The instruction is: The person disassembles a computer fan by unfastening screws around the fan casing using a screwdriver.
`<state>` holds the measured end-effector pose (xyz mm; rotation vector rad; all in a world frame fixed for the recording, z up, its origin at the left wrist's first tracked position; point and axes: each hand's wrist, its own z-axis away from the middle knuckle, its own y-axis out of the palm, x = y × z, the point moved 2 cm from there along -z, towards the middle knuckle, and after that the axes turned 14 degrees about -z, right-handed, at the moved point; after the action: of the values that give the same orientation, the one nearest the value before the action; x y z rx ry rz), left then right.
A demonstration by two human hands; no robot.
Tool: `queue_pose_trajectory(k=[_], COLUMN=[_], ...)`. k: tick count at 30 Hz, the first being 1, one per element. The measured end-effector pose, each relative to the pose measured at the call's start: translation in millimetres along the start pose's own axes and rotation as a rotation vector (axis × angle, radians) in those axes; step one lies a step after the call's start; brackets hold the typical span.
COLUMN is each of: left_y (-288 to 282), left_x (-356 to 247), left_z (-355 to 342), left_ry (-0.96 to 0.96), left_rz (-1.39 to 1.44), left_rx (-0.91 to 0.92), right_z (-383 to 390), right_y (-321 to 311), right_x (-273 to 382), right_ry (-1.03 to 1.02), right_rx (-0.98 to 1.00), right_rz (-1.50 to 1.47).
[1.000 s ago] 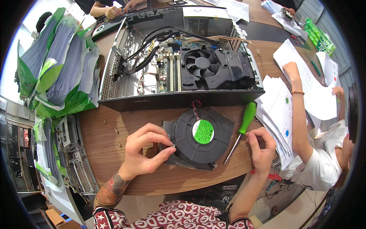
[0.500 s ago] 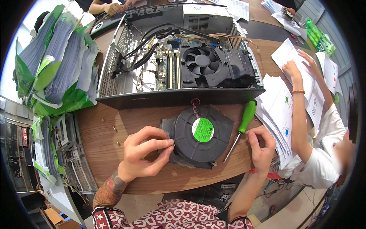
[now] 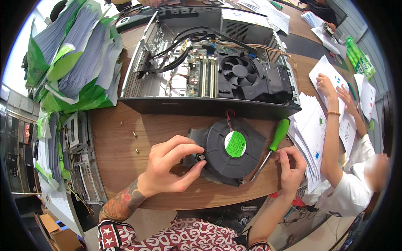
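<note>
Blower fan (image 3: 228, 165) lies on the tabletop (image 3: 113, 167) just in front of my computer case (image 3: 188, 106), which holds a cooling fan (image 3: 239, 70). Left of the case, bags (image 3: 37, 65) hold papers (image 3: 81, 46). My left hand (image 3: 171, 163) has parted its thumb and forefinger since the last frame, around a screw (image 3: 202, 157); contact unclear. My right hand (image 3: 292, 172), before the case's right end, curls loosely; I cannot tell whether it holds anything.

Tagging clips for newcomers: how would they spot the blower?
Find the open computer case. Nearer the camera, on the wooden table beside the left hand, lies the round black blower. Its green-and-white label sets it apart from the bladed fan inside the case.
</note>
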<state>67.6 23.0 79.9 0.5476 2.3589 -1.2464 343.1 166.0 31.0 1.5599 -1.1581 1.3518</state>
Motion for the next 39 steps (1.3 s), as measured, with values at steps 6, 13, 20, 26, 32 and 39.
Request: queue_pose_trajectory(k=[6, 13, 20, 26, 32, 39], left_y=[-5.1, -0.8, -10.9, -13.4, -14.7, -16.6], left_x=[1.8, 8.9, 4.8, 10.1, 14.8, 16.0], left_z=[-0.4, 6.6, 7.5, 4.2, 4.8, 6.9], left_ry=[0.072, 0.094, 0.118, 0.110, 0.113, 0.099], left_rz=[0.033, 0.095, 0.105, 0.108, 0.178, 0.162], left_rx=[0.023, -0.010, -0.075, -0.144, -0.151, -0.146], right_z=[-0.1, 1.0, 0.5, -1.8, -3.5, -2.0], right_y=[-1.5, -2.7, -1.3, -6.0, -5.5, -1.6], right_x=[-5.4, -5.0, -5.2, -10.9, -7.7, -8.2], right_ry=[-0.006, 0.013, 0.010, -0.012, -0.044, -0.062], right_rx=[-0.002, 0.000, 0.003, -0.036, -0.041, -0.036], right_rz=[0.013, -0.018, -0.012, -0.020, -0.035, 0.007])
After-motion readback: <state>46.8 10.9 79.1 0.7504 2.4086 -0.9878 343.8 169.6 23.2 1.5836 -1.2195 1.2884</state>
